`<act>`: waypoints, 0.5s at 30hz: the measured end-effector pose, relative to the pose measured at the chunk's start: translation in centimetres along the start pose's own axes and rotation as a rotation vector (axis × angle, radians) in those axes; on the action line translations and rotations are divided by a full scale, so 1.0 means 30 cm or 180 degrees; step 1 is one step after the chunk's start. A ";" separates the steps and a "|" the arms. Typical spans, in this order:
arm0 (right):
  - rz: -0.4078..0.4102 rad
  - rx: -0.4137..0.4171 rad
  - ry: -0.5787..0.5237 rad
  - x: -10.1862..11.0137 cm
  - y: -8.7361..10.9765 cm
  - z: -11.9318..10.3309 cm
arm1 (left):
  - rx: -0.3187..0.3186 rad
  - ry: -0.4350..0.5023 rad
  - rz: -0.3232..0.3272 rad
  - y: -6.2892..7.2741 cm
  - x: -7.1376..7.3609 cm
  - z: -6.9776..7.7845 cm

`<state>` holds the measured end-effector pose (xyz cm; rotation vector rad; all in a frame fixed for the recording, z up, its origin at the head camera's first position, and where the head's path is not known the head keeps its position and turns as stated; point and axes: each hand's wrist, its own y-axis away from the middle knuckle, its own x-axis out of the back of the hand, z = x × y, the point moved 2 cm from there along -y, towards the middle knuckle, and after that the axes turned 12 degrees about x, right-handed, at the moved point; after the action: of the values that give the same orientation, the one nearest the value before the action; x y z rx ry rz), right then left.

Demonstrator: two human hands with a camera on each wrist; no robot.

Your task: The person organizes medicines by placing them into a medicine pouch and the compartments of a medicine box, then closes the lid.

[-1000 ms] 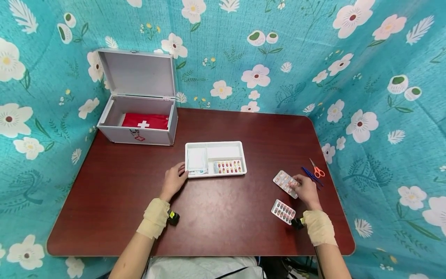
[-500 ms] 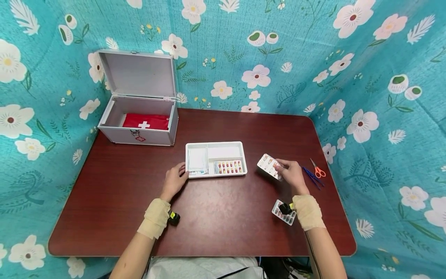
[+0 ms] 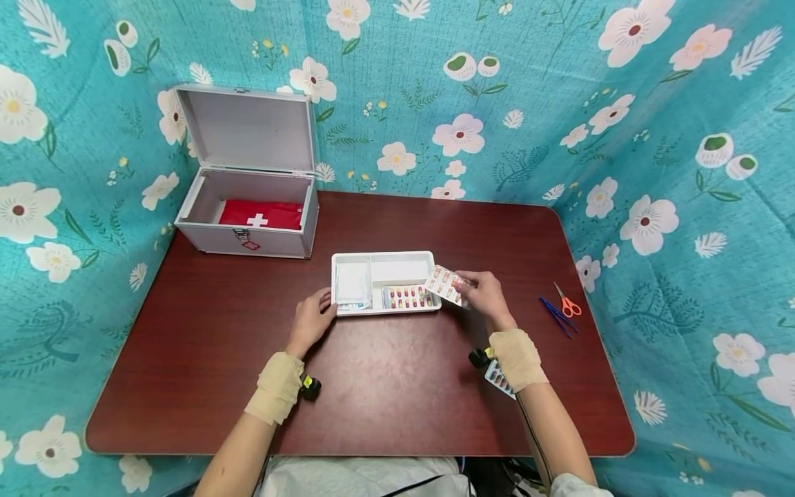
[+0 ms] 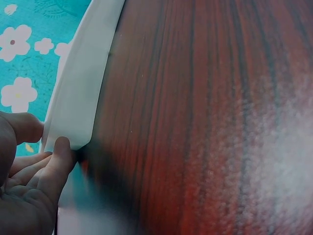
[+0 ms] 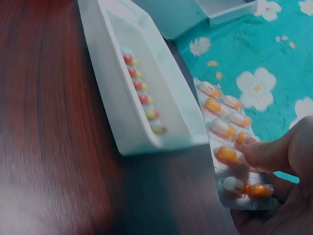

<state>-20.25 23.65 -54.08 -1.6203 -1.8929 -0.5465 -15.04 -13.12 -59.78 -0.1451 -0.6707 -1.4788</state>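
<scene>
In the head view my right hand [image 3: 486,298] pinches a blister pack of orange-and-white capsules [image 3: 444,284] at the right end of a white divided tray [image 3: 386,313]. The right wrist view shows the thumb on the capsule side of this blister pack [image 5: 224,128], apart from the tray wall [image 5: 105,83]. My left hand [image 3: 310,321] holds the tray's near left corner; the left wrist view shows its fingers [image 4: 59,154] against that corner. Inside the tray lie a blister pack of red-and-yellow capsules [image 3: 406,297] and flat clear-wrapped packets [image 3: 352,283].
Partly under my right wrist lies another blister pack of dark capsules [image 3: 500,379]. Blue tweezers [image 3: 558,317] and orange-handled scissors [image 3: 568,306] lie at the table's right edge. A silver case [image 3: 261,238], lid raised, holds a red pouch [image 3: 279,215] at the back left.
My right hand has lifted the orange-and-white capsule pack off the table at right and carried it left to the tray's right end. My left hand stays at the tray corner.
</scene>
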 end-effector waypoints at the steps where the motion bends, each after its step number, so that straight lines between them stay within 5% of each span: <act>1: -0.0023 0.0024 0.0016 -0.011 -0.007 -0.008 | -0.0010 -0.0005 0.0005 -0.001 0.000 0.000; 15: -0.0321 0.0502 0.0290 -0.150 -0.071 -0.075 | 0.0022 0.0068 -0.0002 0.000 0.002 0.003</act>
<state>-21.56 18.47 -55.25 -1.3832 -1.9073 -0.4907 -15.08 -13.12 -59.67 -0.1237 -0.6586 -1.4767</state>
